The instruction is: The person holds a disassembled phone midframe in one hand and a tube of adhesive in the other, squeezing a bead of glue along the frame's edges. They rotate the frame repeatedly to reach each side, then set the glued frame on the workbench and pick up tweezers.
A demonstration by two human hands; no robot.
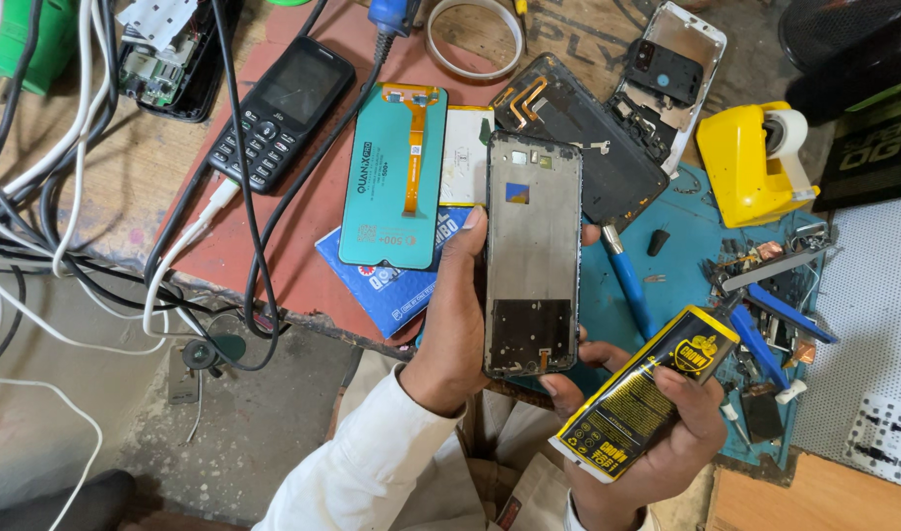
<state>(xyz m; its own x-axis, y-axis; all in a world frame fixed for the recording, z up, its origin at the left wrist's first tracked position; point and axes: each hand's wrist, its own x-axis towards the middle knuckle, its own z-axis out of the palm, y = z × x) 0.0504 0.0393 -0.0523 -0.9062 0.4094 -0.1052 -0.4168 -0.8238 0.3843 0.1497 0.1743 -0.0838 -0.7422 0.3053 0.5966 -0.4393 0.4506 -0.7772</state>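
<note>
My left hand (pixel 453 324) grips a bare grey phone frame (pixel 532 251) upright by its left edge and lower corner, thumb near the top. My right hand (pixel 657 433) holds a black and yellow box (pixel 645 393), tilted, just right of the frame's bottom; its fingers also touch the frame's lower edge. Behind the frame lie a teal-backed replacement screen (pixel 393 177) with an orange flex cable, a blue packet (pixel 391 280) under it and a white battery (pixel 467 157).
A black keypad phone (pixel 281 113) lies on the red mat (pixel 254 246). An opened black phone back (pixel 580 147), a yellow tape dispenser (pixel 750 162), a blue-handled tool (pixel 629 285), a tape ring (pixel 475 39) and loose parts (pixel 765 295) sit around. Cables (pixel 67 197) tangle at left.
</note>
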